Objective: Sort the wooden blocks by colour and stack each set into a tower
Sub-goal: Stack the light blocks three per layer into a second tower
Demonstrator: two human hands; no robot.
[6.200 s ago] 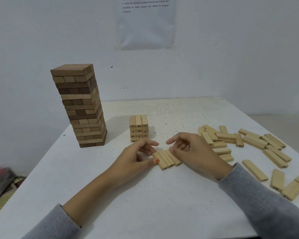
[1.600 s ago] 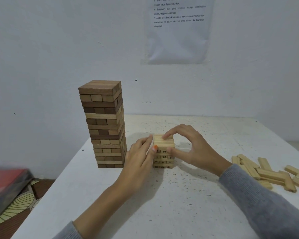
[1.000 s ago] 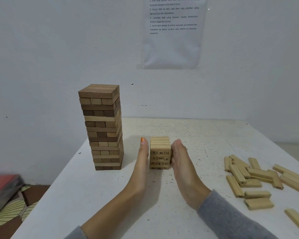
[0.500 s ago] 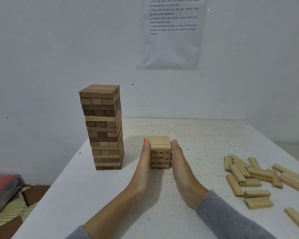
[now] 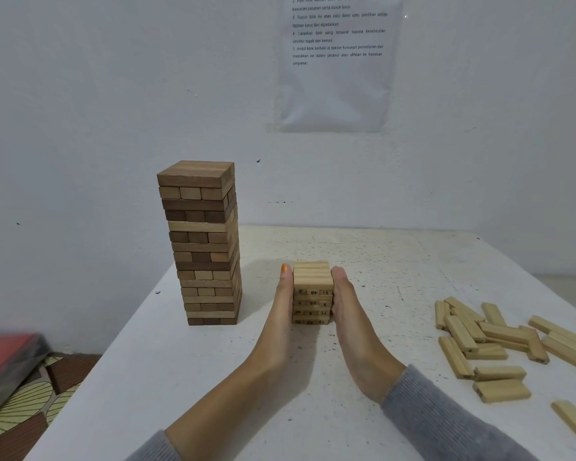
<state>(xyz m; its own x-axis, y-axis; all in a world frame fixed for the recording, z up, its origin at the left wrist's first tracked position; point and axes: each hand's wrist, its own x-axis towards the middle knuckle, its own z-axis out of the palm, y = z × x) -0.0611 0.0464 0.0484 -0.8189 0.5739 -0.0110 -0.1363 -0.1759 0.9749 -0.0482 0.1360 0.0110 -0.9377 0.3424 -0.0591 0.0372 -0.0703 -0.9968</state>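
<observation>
White table [image 5: 213,377]: left hand [image 5: 280,324], right hand [image 5: 350,324] (palms flat) press pale stack [image 5: 313,281]

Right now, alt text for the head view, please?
The left hand and right hand press flat against the sides of a short pale tower on a white table. A taller brown tower stands left of it; loose pale blocks lie to its right.

Block stack [image 5: 312,281] ends numbered 48, 15, 23, 11, wall sheet [image 5: 336,94] reading "Susun blok"
</observation>
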